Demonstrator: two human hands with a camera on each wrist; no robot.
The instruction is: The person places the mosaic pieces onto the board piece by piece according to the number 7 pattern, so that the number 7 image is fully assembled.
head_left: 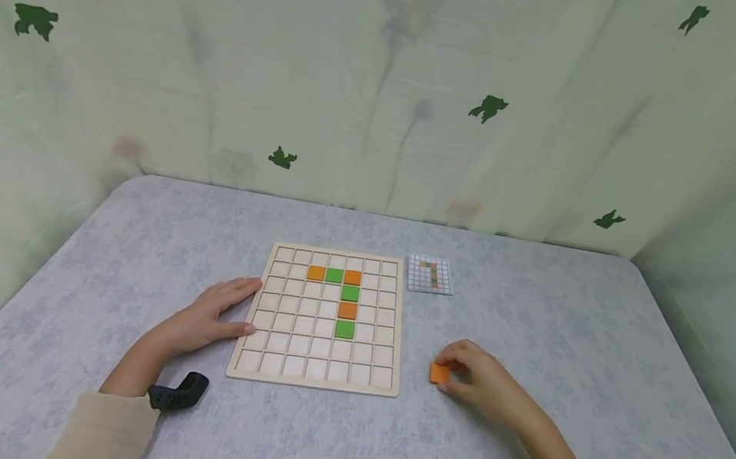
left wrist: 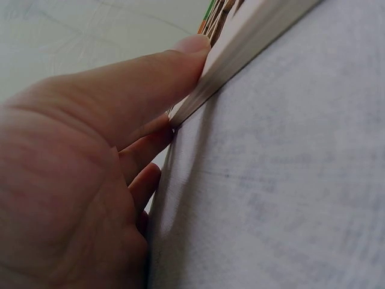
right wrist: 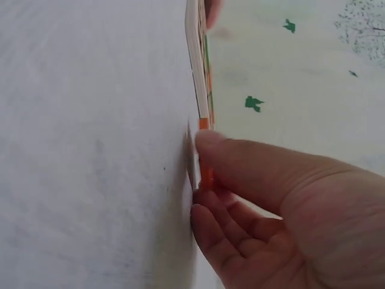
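A wooden grid board (head_left: pixel 312 387) lies flat on the table, with orange and green square tiles set in some of its cells. Three tiles, orange, green and orange (head_left: pixel 351 277), make a row near the top, and below the right one a column runs down to a green tile (head_left: pixel 344 329). My left hand (head_left: pixel 205 320) rests against the board's left edge, its thumb (left wrist: pixel 150 78) touching the rim. To the right of the board, my right hand (head_left: pixel 481 380) pinches an orange tile (right wrist: pixel 205 171) between thumb and fingers, close to the tabletop.
A small printed card (head_left: pixel 430 274) with a coloured grid pattern lies beside the board's upper right corner. The grey table (head_left: pixel 165 234) meets a pale curtain (head_left: pixel 331 85) with green leaf-like shapes at its back edge. Black wrist devices (head_left: pixel 179 391) sit on both forearms.
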